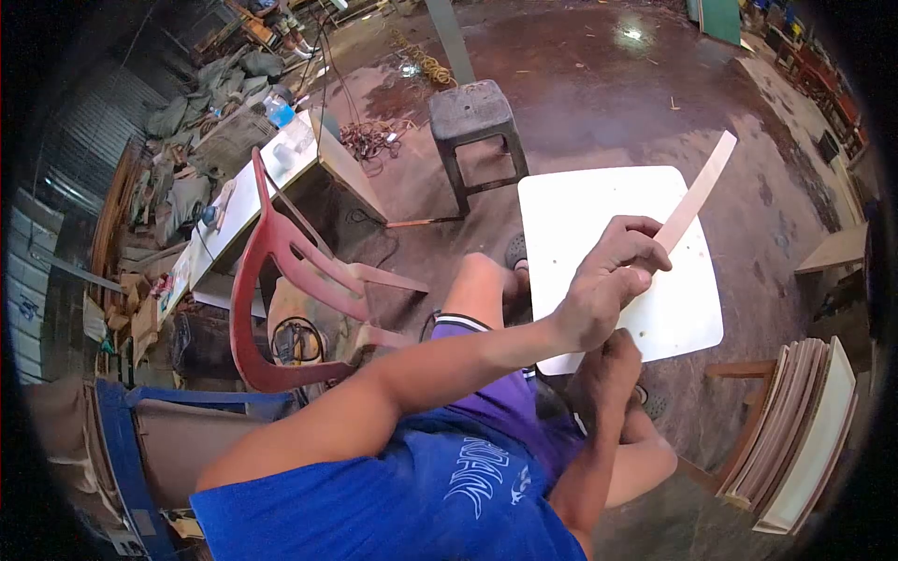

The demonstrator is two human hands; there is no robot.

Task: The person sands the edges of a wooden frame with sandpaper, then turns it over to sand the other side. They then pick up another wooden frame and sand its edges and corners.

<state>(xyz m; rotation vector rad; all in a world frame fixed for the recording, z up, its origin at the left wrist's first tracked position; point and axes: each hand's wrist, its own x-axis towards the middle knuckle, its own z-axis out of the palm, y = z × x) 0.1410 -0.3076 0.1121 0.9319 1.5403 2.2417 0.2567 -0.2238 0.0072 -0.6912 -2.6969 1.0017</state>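
Observation:
My left hand (608,280) is closed around a long, thin, pale wooden strip (697,196), which slants up and away to the right. Below it, my right hand (610,369) is closed near the front edge of a white panel (571,215); what it grips, if anything, is hidden. The panel has rounded corners and several small holes, and lies in front of my knees. Both hands are over or beside its near half. The strip passes above the panel's right side.
A dark plastic stool (472,112) stands beyond the panel. On my left are a red plastic chair (267,243) and a white table (238,196) with a bottle (279,112). Curved boards (795,430) are stacked at right. Cables (369,140) lie on the floor.

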